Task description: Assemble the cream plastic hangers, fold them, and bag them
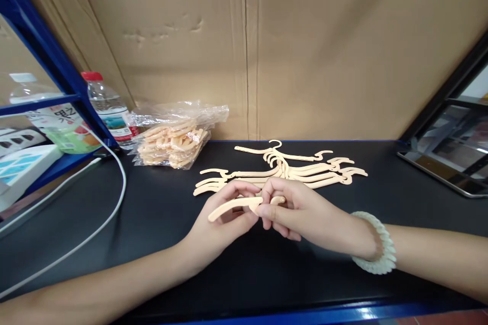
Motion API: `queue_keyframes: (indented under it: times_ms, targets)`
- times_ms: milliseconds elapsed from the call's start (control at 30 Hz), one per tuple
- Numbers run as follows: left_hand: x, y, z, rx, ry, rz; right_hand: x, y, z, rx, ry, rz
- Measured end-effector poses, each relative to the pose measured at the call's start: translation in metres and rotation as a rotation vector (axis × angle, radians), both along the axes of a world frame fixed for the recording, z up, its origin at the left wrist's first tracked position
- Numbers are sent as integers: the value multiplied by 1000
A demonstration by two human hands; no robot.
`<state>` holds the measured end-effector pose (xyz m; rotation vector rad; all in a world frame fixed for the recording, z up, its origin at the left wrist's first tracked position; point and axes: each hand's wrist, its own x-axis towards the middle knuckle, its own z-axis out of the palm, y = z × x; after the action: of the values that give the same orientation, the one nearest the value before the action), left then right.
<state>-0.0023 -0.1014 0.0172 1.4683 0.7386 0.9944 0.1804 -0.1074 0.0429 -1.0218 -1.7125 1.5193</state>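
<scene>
Pale peach hanger piece, slender, gently curved, blunt outer tip, widened inner end, pinched by both left hand and right hand, over the black tabletop, nearer than matching hangers.

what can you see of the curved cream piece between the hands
The curved cream piece looks like smooth plastic: a slim, bowed arm with a rounded free end at left, widening into a small projection at right. It tilts slightly, held above the black table in front of the hangers. The right hand pinches its right end; the left hand also holds it.
</scene>
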Motion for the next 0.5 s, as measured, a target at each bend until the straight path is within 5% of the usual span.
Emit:
queue_keyframes:
  times_ms: [300, 400, 500]
  targets:
    - [-2, 5, -7, -52, 22, 23, 6, 10, -7, -48, -31, 63]
    - [-2, 7, -10, -94, -48, 70, 20, 30, 3, 162, -109, 38]
    - [-2, 7, -11, -145, -82, 81, 45, 69, 10, 531, -301, -161]
